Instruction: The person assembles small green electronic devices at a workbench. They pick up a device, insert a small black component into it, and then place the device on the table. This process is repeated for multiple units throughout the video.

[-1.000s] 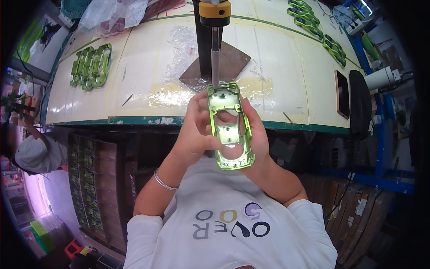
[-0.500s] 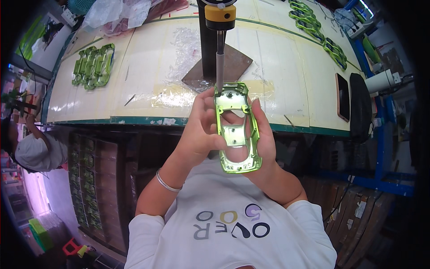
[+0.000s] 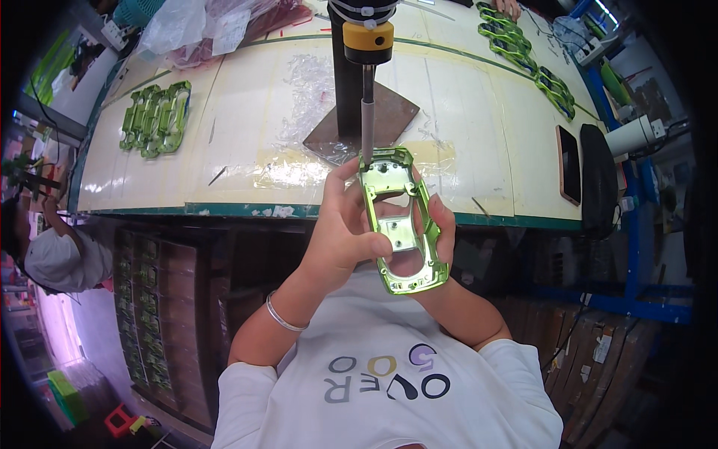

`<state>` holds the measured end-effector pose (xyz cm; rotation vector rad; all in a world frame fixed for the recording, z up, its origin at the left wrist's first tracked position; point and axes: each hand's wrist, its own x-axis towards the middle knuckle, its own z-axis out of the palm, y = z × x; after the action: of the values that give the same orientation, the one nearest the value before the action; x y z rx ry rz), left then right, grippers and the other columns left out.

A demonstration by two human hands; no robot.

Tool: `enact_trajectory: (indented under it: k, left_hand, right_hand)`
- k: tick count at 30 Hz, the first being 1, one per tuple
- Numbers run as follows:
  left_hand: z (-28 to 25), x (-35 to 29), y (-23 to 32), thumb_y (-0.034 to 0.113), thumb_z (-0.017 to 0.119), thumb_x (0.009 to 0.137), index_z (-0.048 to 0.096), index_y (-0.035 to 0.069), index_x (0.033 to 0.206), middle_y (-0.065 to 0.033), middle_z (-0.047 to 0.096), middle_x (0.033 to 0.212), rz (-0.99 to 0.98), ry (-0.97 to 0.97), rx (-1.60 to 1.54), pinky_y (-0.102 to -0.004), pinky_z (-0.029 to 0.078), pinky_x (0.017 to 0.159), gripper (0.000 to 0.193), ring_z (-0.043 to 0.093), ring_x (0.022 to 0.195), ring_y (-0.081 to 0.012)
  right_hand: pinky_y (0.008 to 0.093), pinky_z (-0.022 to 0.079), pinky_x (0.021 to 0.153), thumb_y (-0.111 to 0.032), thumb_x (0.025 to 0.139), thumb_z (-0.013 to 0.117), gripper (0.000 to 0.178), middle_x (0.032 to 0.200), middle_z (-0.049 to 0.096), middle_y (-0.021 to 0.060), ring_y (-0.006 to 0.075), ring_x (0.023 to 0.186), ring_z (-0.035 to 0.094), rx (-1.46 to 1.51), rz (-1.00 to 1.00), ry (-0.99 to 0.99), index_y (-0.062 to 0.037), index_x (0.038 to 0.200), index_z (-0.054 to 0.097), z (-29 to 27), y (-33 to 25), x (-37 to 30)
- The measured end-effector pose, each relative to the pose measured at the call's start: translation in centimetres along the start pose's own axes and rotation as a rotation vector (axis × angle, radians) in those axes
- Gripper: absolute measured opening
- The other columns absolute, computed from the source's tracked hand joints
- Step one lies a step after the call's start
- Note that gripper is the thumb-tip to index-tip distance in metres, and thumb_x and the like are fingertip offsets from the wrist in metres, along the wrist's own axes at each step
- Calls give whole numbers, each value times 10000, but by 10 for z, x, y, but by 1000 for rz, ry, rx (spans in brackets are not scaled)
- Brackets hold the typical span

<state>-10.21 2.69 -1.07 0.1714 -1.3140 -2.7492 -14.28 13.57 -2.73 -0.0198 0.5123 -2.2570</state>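
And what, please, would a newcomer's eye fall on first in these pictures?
Probably the shiny green car-shaped shell, held in the centre between the person's left hand and right hand. Directly above it is a vertical tool with a yellow collar, its tip at the shell's upper-left corner. A group of similar green shells also stands out on the pale table, at the left.

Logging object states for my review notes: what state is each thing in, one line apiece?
Green car-shaped shell: held up, far end angled left
Left hand: holding the shell's left side, thumb on its edge
Right hand: holding the shell's right side
Driver: upright, tip at the shell's far left corner, contact unclear
Phone: lying flat, screen looks dark
Left group of shells: side by side
Right row of shells: lined up
Plastic bag: crumpled
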Motion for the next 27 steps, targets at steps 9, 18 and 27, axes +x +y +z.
enact_trajectory:
  k: [9, 18, 27]
  left_hand:
    - [-15, -16, -15, 263, 811, 531, -5, 70, 1303, -194, 317, 1255, 133, 7, 52, -384, 271, 968, 1140, 346, 1164, -271]
    - [-11, -31, -4, 224, 788, 556, -134, 83, 1305, -216, 229, 1306, 213, -159, 269, -413, 206, 997, 1196, 263, 1217, -303]
    - [-8, -31, -1, 210, 779, 565, -189, 81, 1297, -220, 201, 1311, 226, -234, 348, -417, 204, 998, 1220, 260, 1217, -317]
  right_hand:
    - [248, 392, 386, -491, 827, 276, 544, 780, 498, 192, 187, 486, 447, 44, 314, 16, -69, 1148, 400, -1, -15, 15]
    - [214, 300, 333, -520, 816, 294, 532, 668, 433, 165, 125, 387, 289, 247, 525, -166, -52, 1004, 463, -1, -31, 21]
    - [231, 294, 362, -497, 814, 327, 501, 686, 448, 140, 162, 511, 380, 315, 582, -247, -52, 986, 481, -3, -38, 23]
